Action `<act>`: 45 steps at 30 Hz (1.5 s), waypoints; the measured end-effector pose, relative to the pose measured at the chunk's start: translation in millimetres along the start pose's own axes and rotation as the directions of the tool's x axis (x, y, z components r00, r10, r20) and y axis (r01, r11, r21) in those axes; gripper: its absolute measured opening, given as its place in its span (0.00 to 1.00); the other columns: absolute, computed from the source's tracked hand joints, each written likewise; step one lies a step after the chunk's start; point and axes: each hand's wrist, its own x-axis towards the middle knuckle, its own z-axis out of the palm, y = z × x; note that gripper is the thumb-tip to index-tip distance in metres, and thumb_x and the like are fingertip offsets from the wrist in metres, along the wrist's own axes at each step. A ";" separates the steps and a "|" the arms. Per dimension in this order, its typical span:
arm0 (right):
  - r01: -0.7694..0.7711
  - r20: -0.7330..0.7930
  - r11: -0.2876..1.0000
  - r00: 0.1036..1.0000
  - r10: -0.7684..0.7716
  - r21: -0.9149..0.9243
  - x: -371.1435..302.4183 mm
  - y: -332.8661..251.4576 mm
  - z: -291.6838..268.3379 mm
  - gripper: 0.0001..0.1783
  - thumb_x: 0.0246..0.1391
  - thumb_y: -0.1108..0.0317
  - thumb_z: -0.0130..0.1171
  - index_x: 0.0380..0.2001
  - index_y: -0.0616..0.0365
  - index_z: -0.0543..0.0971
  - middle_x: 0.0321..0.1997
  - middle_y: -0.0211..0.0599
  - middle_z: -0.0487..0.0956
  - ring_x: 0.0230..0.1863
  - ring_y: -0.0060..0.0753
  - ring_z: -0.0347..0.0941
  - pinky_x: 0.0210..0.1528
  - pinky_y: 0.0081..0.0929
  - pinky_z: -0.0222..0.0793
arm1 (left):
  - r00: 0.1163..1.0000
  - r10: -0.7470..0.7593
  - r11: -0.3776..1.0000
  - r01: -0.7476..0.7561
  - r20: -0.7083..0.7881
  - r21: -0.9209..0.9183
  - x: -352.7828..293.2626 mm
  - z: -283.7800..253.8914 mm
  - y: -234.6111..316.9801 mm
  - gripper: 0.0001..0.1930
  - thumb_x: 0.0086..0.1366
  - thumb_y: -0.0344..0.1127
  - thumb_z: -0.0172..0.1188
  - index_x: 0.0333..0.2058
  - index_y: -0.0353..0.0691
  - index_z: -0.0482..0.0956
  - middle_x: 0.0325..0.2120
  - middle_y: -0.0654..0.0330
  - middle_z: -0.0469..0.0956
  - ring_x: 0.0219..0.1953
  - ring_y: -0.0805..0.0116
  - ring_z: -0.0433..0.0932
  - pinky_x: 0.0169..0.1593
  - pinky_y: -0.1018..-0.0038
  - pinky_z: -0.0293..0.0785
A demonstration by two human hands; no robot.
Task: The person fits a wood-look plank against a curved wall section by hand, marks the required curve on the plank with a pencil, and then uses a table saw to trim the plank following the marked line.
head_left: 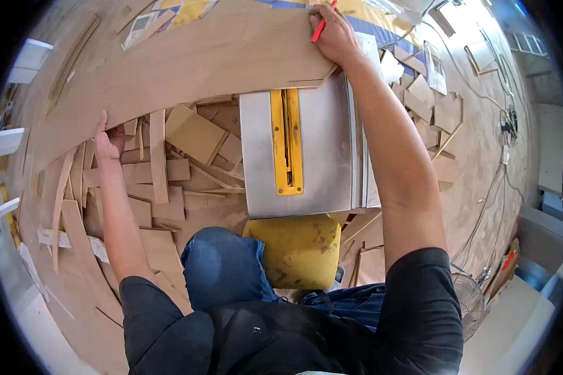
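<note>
A long, thin brown wooden board (187, 59) stretches from the far left to the right across the far part of a small table saw (325, 150). My left hand (110, 139) grips the board's near edge, thumb on top and the other fingers curled underneath. At the board's right end, my right hand (338, 37) is closed around a slim red pencil (319, 30) and rests at the board's corner. A yellow insert plate (276, 144) with a dark slot is set into the saw's grey metal top; no raised blade can be made out.
Offcuts (197, 134) lie heaped left of the saw, with more scraps (422, 100) on its right. A yellow stool or casing (294, 250) stands between my legs and the saw. Cables (503, 144) run along the floor at right, near a wire fan guard (468, 297).
</note>
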 end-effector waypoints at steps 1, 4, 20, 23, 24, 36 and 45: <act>0.011 -0.001 0.999 1.000 -0.011 0.036 -1.9 -6.5 -2.2 0.16 0.65 0.58 0.57 0.50 0.56 0.78 0.52 0.55 0.79 0.57 0.60 0.74 0.58 0.46 0.70 | 1.000 0.000 1.000 0.000 -0.001 0.011 1.9 -2.4 2.0 0.18 0.68 0.26 0.65 0.56 0.36 0.75 0.54 0.54 0.81 0.53 0.59 0.83 0.56 0.62 0.86; 0.107 -0.107 0.988 0.990 -0.095 0.110 -8.9 -19.9 -5.4 0.08 0.63 0.67 0.54 0.39 0.57 0.79 0.42 0.59 0.79 0.51 0.65 0.73 0.53 0.49 0.71 | 1.000 0.003 0.999 -0.002 -0.022 0.046 14.2 -11.4 12.2 0.17 0.69 0.27 0.64 0.55 0.36 0.76 0.52 0.52 0.82 0.52 0.58 0.83 0.55 0.62 0.86; 0.042 -0.034 0.976 0.999 -0.036 0.213 -17.7 -17.5 -4.3 0.09 0.63 0.69 0.53 0.40 0.59 0.81 0.39 0.55 0.79 0.45 0.60 0.75 0.48 0.46 0.72 | 0.998 -0.031 0.999 0.029 0.056 0.033 6.4 -16.5 14.0 0.14 0.70 0.28 0.63 0.53 0.35 0.77 0.51 0.50 0.83 0.51 0.58 0.84 0.54 0.61 0.87; 0.074 -0.091 0.985 0.994 -0.060 0.159 -23.5 -19.3 -6.7 0.09 0.63 0.70 0.53 0.39 0.59 0.81 0.40 0.55 0.79 0.44 0.60 0.75 0.47 0.45 0.72 | 0.999 -0.006 1.000 0.005 0.032 0.027 -1.1 -13.3 9.1 0.14 0.70 0.28 0.63 0.53 0.35 0.77 0.51 0.50 0.83 0.51 0.58 0.84 0.54 0.61 0.87; 0.115 -0.082 0.981 0.991 -0.103 0.155 -21.8 -17.4 -6.9 0.09 0.63 0.69 0.53 0.40 0.59 0.80 0.40 0.55 0.79 0.44 0.60 0.75 0.48 0.45 0.72 | 0.999 -0.018 1.000 0.018 0.044 0.006 -4.1 -11.4 9.8 0.14 0.70 0.27 0.63 0.53 0.35 0.77 0.51 0.50 0.83 0.51 0.58 0.84 0.54 0.61 0.87; 0.089 -0.063 0.988 0.995 -0.082 0.123 -29.7 -26.1 -12.0 0.08 0.62 0.67 0.54 0.37 0.60 0.79 0.40 0.54 0.79 0.49 0.60 0.73 0.51 0.47 0.70 | 0.996 -0.039 0.999 0.036 0.080 0.035 -3.5 -23.9 21.0 0.19 0.70 0.26 0.63 0.58 0.37 0.75 0.55 0.52 0.81 0.55 0.57 0.82 0.57 0.60 0.85; 0.034 -0.016 0.980 0.999 -0.031 0.197 -31.2 -20.8 -11.2 0.09 0.64 0.67 0.53 0.36 0.60 0.79 0.38 0.52 0.79 0.48 0.56 0.73 0.51 0.45 0.70 | 0.995 -0.023 0.997 0.016 0.095 0.077 -9.0 -20.4 16.9 0.20 0.71 0.28 0.62 0.60 0.37 0.73 0.57 0.52 0.80 0.57 0.58 0.81 0.61 0.57 0.82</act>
